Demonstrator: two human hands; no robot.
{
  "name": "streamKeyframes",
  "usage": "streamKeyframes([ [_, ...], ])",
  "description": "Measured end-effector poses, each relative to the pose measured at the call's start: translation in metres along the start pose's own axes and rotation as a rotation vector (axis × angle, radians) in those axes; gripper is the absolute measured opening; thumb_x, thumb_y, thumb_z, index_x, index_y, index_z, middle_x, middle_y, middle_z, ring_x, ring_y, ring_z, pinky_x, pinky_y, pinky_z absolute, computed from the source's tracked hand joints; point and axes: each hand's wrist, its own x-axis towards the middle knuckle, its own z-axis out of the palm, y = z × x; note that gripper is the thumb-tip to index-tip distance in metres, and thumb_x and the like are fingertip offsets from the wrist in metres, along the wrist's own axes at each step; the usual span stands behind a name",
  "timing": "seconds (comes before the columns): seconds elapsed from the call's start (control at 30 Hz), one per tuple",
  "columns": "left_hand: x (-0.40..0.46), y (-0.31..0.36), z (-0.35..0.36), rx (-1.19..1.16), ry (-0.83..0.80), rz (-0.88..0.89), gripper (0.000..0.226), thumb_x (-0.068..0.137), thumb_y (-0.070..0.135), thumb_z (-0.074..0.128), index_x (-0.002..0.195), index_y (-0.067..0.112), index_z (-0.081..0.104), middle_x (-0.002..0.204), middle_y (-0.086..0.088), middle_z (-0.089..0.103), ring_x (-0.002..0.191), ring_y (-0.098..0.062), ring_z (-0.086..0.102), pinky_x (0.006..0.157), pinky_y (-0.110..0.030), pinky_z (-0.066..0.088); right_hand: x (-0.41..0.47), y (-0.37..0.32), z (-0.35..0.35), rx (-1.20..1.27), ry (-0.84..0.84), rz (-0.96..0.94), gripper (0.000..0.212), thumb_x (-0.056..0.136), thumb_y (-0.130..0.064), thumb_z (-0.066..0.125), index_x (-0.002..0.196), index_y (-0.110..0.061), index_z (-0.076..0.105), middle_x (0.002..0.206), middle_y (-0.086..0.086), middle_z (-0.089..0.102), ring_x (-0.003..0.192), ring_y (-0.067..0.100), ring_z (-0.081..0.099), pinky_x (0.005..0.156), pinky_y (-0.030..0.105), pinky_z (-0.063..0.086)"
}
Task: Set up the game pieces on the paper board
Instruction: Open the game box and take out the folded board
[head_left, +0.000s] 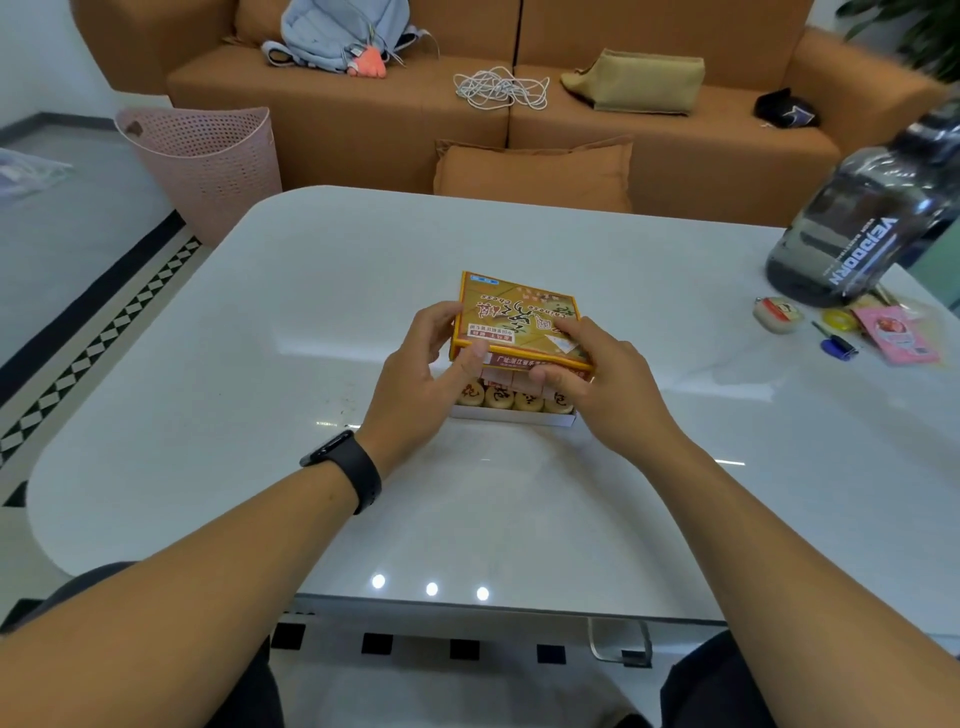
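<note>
A yellow-orange box lid (514, 312) printed with Chinese chess artwork is lifted at its near edge above a white box tray (511, 417) on the white table (260, 338). My left hand (421, 374) grips the lid's left side and my right hand (602, 374) grips its right side. Under the raised edge a row of round wooden game pieces (514, 399) with painted characters shows in the tray. A pale folded sheet lies on top of the pieces, partly hidden by my fingers.
A large dark water bottle (857, 218) stands at the table's right edge, with a small case (777, 314), a blue pen (837, 345) and a pink packet (896, 335) beside it. A pink basket (208, 161) and an orange sofa (363, 114) lie beyond the table.
</note>
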Motion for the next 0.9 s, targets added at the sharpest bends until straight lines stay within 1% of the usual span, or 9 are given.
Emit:
streamKeyframes([
  [0.1, 0.002, 0.0, -0.004, 0.065, -0.003, 0.037, 0.04, 0.102, 0.033, 0.057, 0.141, 0.032, 0.048, 0.136, 0.018, 0.06, 0.129, -0.003, 0.053, 0.108, -0.031, 0.045, 0.001, -0.001, -0.001, -0.008, 0.019, -0.052, 0.056, 0.096, -0.044, 0.065, 0.147, -0.032, 0.046, 0.139, -0.017, 0.05, 0.123, 0.02, 0.041, 0.102, 0.036, 0.042],
  [0.17, 0.002, 0.002, -0.006, 0.12, 0.0, 0.095, 0.046, 0.099, 0.032, 0.058, 0.144, 0.033, 0.047, 0.139, 0.015, 0.056, 0.128, -0.004, 0.051, 0.103, -0.023, 0.046, 0.0, -0.006, -0.002, 0.02, 0.073, -0.047, 0.058, 0.094, -0.042, 0.067, 0.146, -0.032, 0.046, 0.14, -0.029, 0.041, 0.124, 0.013, 0.037, 0.099, 0.021, 0.038],
  [0.23, 0.004, 0.004, -0.01, 0.181, 0.019, 0.188, 0.052, 0.098, 0.028, 0.062, 0.147, 0.03, 0.046, 0.14, 0.011, 0.053, 0.128, -0.005, 0.05, 0.102, -0.017, 0.044, -0.002, -0.012, -0.005, 0.111, 0.163, -0.036, 0.058, 0.088, -0.048, 0.069, 0.141, -0.034, 0.05, 0.129, -0.03, 0.045, 0.121, 0.012, 0.045, 0.093, 0.013, 0.039],
  [0.33, 0.01, 0.007, -0.017, 0.315, 0.033, 0.305, 0.057, 0.1, 0.035, 0.062, 0.152, 0.028, 0.042, 0.141, 0.006, 0.051, 0.13, -0.003, 0.046, 0.101, -0.01, 0.039, -0.001, -0.018, -0.01, 0.305, 0.262, -0.015, 0.056, 0.081, -0.058, 0.07, 0.131, -0.042, 0.053, 0.13, -0.01, 0.058, 0.115, 0.018, 0.061, 0.094, 0.034, 0.056],
  [0.4, 0.012, 0.009, -0.018, 0.338, 0.032, 0.315, 0.059, 0.1, 0.042, 0.055, 0.155, 0.029, 0.037, 0.14, 0.005, 0.049, 0.129, -0.003, 0.044, 0.097, -0.002, 0.036, 0.0, -0.02, -0.011, 0.39, 0.279, -0.007, 0.054, 0.081, -0.057, 0.072, 0.129, -0.04, 0.054, 0.128, -0.004, 0.063, 0.111, 0.018, 0.066, 0.092, 0.037, 0.059],
  [0.53, 0.013, 0.006, -0.015, 0.381, 0.079, 0.315, 0.054, 0.104, 0.032, 0.051, 0.156, 0.024, 0.037, 0.138, -0.002, 0.053, 0.128, -0.012, 0.046, 0.094, -0.002, 0.036, -0.001, -0.025, -0.011, 0.423, 0.273, 0.025, 0.052, 0.082, -0.057, 0.068, 0.129, -0.038, 0.054, 0.118, -0.013, 0.066, 0.108, 0.013, 0.067, 0.087, 0.023, 0.059],
  [0.63, 0.014, 0.005, -0.018, 0.405, 0.168, 0.342, 0.048, 0.105, 0.022, 0.052, 0.153, 0.018, 0.043, 0.129, -0.006, 0.059, 0.12, -0.015, 0.053, 0.093, -0.005, 0.04, -0.002, -0.021, -0.011, 0.411, 0.191, 0.005, 0.059, 0.082, -0.063, 0.07, 0.135, -0.042, 0.051, 0.127, -0.013, 0.063, 0.113, 0.013, 0.065, 0.091, 0.027, 0.058],
  [0.77, 0.015, 0.013, -0.025, 0.344, 0.34, 0.329, 0.04, 0.106, 0.027, 0.051, 0.143, 0.013, 0.057, 0.111, -0.001, 0.067, 0.101, -0.007, 0.058, 0.083, -0.008, 0.045, -0.004, -0.025, -0.008, 0.34, 0.144, -0.125, 0.06, 0.093, -0.032, 0.072, 0.144, -0.04, 0.042, 0.14, -0.007, 0.054, 0.121, 0.008, 0.058, 0.096, 0.019, 0.052],
  [0.9, 0.014, 0.019, -0.027, 0.151, 0.406, 0.242, 0.037, 0.103, 0.033, 0.054, 0.13, 0.012, 0.067, 0.107, 0.005, 0.068, 0.096, -0.001, 0.06, 0.08, -0.011, 0.046, 0.003, -0.022, -0.002, 0.173, 0.309, -0.17, 0.037, 0.104, -0.016, 0.055, 0.14, -0.024, 0.057, 0.119, -0.01, 0.067, 0.103, 0.008, 0.063, 0.086, 0.028, 0.057],
])
